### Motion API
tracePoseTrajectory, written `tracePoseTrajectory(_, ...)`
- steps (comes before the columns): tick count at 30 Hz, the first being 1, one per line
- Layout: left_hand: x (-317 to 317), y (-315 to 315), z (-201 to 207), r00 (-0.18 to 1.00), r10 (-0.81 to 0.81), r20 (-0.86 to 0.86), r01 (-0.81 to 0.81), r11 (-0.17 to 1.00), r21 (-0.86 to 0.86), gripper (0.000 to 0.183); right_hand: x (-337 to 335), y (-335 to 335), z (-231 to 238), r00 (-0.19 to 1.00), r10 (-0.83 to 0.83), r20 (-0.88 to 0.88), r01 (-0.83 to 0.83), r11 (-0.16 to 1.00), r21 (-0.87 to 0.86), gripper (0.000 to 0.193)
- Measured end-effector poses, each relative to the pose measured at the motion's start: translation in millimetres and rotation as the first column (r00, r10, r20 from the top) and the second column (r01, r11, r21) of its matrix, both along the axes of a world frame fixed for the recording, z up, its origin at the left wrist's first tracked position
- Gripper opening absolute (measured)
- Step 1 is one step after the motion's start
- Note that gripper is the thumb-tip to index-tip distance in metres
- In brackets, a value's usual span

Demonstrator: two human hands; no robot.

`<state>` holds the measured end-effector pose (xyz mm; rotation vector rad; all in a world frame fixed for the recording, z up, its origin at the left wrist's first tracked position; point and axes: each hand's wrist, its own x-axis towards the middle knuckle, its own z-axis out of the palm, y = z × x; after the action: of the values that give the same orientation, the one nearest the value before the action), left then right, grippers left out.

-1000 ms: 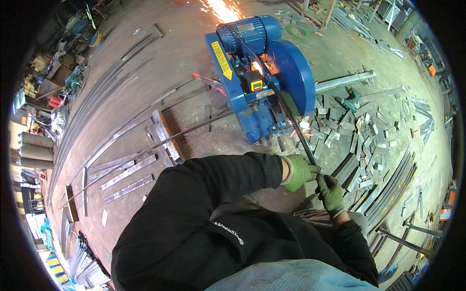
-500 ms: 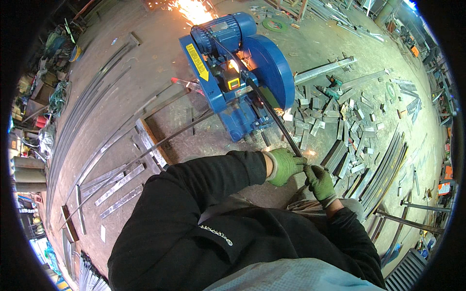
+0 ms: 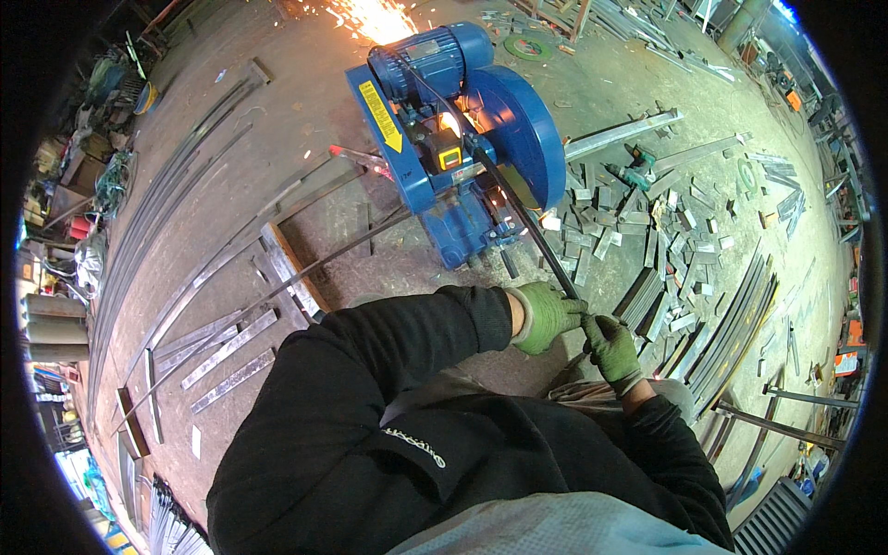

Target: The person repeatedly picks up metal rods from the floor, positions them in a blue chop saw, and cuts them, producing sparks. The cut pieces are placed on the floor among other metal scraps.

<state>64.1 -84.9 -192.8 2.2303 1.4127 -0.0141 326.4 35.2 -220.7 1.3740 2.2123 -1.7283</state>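
Observation:
A blue abrasive cut-off saw [image 3: 453,222] stands on the floor ahead of me, with a motor [image 3: 437,61] on top and a round blade guard [image 3: 527,139] on its right side. Bright sparks [image 3: 375,17] spray from its far side, and an orange glow shows beside the guard. From the saw a long dark handle [image 3: 529,222] slopes toward me. My left hand [image 3: 548,317], in a green glove, is closed around the handle near its end. Just beside it my right hand [image 3: 610,353], gloved alike, is closed on the handle's tip. The blade itself is hidden.
Many short cut metal pieces [image 3: 638,227] lie right of the saw, near a green power drill [image 3: 636,168]. Stacked dark bars [image 3: 731,324] lie farther right. A long thin bar [image 3: 324,264] runs left from the saw base across a metal frame [image 3: 294,268]. Long strips [image 3: 153,240] cover the left floor.
My view has shifted slightly. Sparks still fly from the far side, while the few sparks near the handle's end are gone. Both hands keep their grip in nearly the same place.

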Motion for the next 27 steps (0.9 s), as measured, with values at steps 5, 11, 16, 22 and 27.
tracePoseTrajectory(5,0.1,2.0,10.3,0.998,-0.016,-0.061,0.013,0.998,-0.062,0.098,-0.2,0.1,-0.2,1.000,-0.005,0.003,0.005,1.000,0.007,0.061)
tracePoseTrajectory(11,0.7,1.5,10.0,1.000,-0.007,-0.023,0.005,0.998,-0.065,0.101,1.5,1.7,2.0,0.999,0.033,-0.005,-0.033,0.999,0.038,0.060)
tracePoseTrajectory(16,0.0,2.7,7.4,0.999,-0.013,-0.039,0.011,0.997,-0.071,0.101,0.0,0.1,-0.4,1.000,-0.006,0.019,0.006,1.000,0.014,0.059)
tracePoseTrajectory(22,1.2,2.9,5.7,0.999,-0.009,-0.038,0.007,0.998,-0.063,0.099,-0.1,0.4,0.6,1.000,0.011,0.025,-0.012,0.999,0.037,0.061)
tracePoseTrajectory(27,0.3,2.7,2.2,0.999,-0.019,-0.029,0.018,0.999,-0.045,0.097,0.4,-0.8,0.3,1.000,-0.001,0.004,0.001,1.000,0.031,0.062)
